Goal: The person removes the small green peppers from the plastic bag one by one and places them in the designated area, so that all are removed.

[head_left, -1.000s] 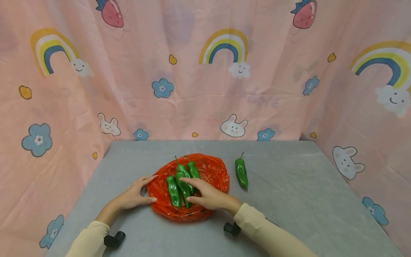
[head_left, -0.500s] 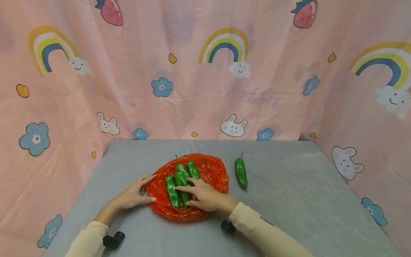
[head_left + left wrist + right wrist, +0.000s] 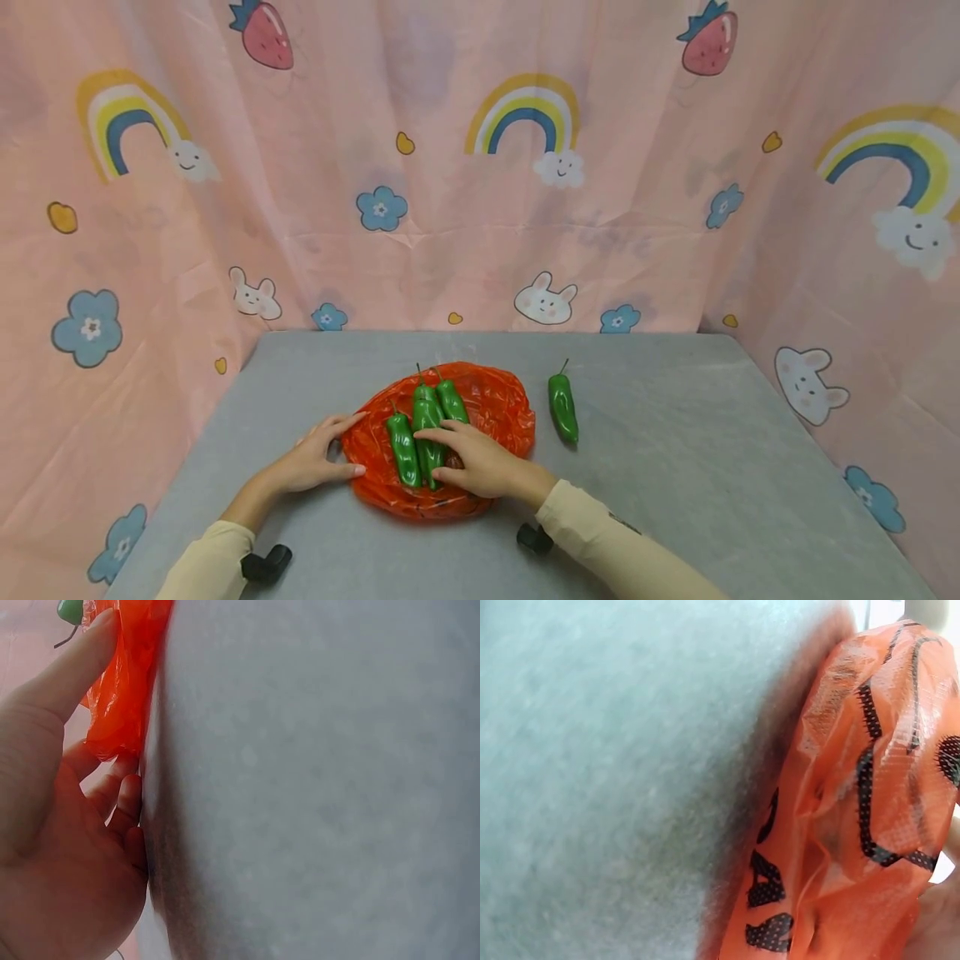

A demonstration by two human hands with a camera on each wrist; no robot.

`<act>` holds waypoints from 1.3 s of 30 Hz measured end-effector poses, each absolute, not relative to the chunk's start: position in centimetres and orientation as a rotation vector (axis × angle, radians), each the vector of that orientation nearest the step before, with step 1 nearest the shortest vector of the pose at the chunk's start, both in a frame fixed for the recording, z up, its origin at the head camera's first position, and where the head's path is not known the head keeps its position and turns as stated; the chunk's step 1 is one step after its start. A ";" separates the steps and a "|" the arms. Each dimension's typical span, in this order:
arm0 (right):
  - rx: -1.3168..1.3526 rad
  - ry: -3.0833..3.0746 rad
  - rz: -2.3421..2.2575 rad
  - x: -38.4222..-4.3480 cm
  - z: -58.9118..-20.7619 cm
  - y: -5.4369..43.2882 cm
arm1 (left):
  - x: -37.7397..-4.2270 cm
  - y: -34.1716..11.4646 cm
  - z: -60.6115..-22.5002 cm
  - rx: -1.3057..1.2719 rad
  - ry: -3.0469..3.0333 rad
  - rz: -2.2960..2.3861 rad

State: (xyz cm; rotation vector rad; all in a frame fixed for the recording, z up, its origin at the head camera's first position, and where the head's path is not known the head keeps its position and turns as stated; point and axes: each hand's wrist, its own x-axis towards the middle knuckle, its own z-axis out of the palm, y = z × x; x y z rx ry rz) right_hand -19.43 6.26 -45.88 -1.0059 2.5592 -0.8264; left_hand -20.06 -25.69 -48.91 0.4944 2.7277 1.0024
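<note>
An orange-red plastic bag lies spread on the grey table, with several green chili peppers on it. My left hand rests at the bag's left edge, thumb and fingers spread apart. In the left wrist view its thumb touches the crumpled bag edge. My right hand reaches over the bag and holds the middle pepper, fingers across it and thumb on its near end. The palm hides part of the peppers. Mostly the bag's printed side fills the right wrist view.
A single green pepper lies on the table to the right of the bag. Pink patterned cloth stands behind and along both sides of the table.
My right hand has come down and closed over the middle pepper, whose stem end has shifted slightly right. The left hand has stayed at the bag's edge.
</note>
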 end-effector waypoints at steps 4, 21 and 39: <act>-0.993 2.528 -0.932 -19.4 -45.9 6.4 | -20.1 -25.7 -48.9 0.507 2.734 0.999; -0.966 2.478 -1.110 -19.4 -45.4 7.0 | -20.0 -25.6 -48.5 0.489 2.710 1.006; -0.959 2.569 -1.171 -19.2 -44.7 8.3 | -19.9 -25.5 -48.8 0.471 2.702 1.016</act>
